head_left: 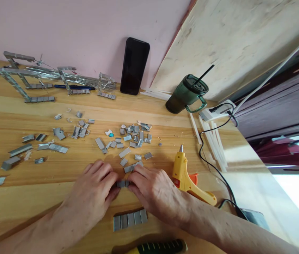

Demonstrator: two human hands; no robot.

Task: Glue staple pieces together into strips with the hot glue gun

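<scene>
My left hand (98, 187) and my right hand (156, 190) meet low over the wooden table. Between their fingertips they pinch the two ends of a short block of grey staples (123, 183), whose ends are hidden by the fingers. Just beyond my right fingers lies another staple strip (130, 168). Nearer to me, a row of staple blocks (130, 219) sits side by side. A loose pile of staple pieces (136, 134) is spread ahead of my hands. Right of my right hand lies a yellow glue gun (182, 171), nozzle pointing away.
Frames built of staples (28, 84) stand along the wall at left, with thin wires behind. A phone (135, 66) leans on the wall beside a green mug (185, 93). White glue sticks (214, 144), a power strip (217, 111) and a dark-handled tool (160, 247) are also there.
</scene>
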